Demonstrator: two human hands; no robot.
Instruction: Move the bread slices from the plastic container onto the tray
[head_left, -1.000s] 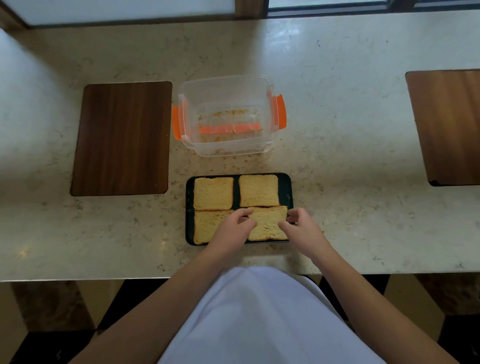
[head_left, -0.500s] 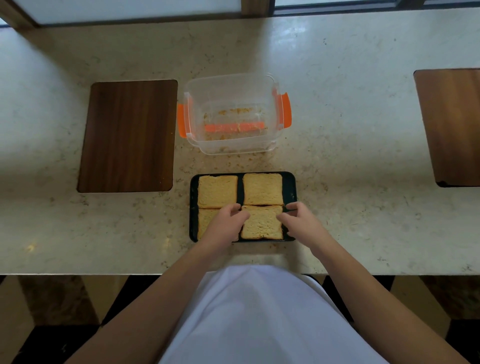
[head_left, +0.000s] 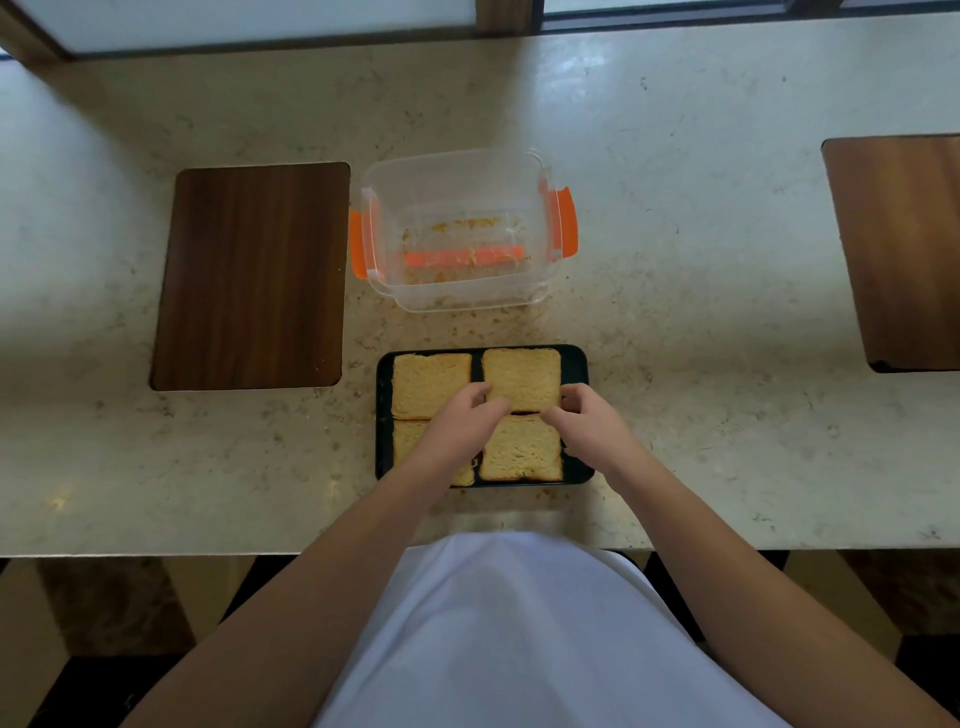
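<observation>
We see four bread slices (head_left: 521, 378) filling the dark tray (head_left: 383, 415). The left hand (head_left: 457, 423) and right hand (head_left: 589, 426) pinch the far-right slice's near corners. Beyond, the plastic container (head_left: 462, 228) holds only crumbs.

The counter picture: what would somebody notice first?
Four golden toasted bread slices fill the dark rectangular tray near the counter's front edge, with both bare hands, left hand and right hand, touching them. Behind it stands the clear plastic container with orange clips, holding only crumbs.
</observation>
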